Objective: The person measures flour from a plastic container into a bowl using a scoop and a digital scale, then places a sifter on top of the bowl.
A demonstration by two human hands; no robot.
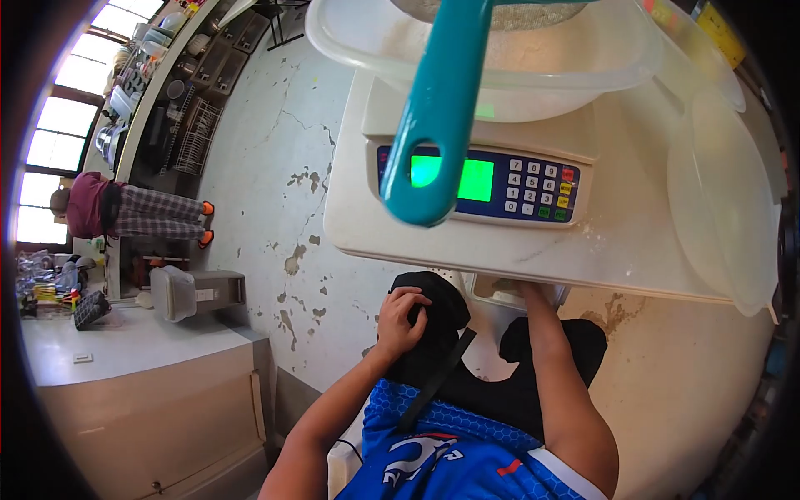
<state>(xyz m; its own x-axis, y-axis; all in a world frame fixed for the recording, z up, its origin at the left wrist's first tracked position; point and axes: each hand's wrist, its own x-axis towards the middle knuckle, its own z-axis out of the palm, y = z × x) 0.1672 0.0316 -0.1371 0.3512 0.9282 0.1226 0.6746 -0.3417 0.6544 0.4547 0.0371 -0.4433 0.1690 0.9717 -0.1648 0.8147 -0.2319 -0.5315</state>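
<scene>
My left hand (403,318) rests on the black cloth over my knee, its fingers curled loosely. Beneath the table edge, my right hand (527,288) reaches into a pale container (492,292); its fingers are hidden. Above my hands, a digital scale (500,185) with a lit green display stands on the white table (400,242). A translucent plastic bowl (550,79) sits on the scale, with a sieve (500,15) at its top. The teal handle (433,125) hangs over the scale panel.
A translucent lid (721,200) lies at the table's right edge. Far left, a person (92,204) stands at a counter with dishes. A grey bin (179,293) stands near a white-topped cabinet (150,342). The floor (275,167) has worn patches.
</scene>
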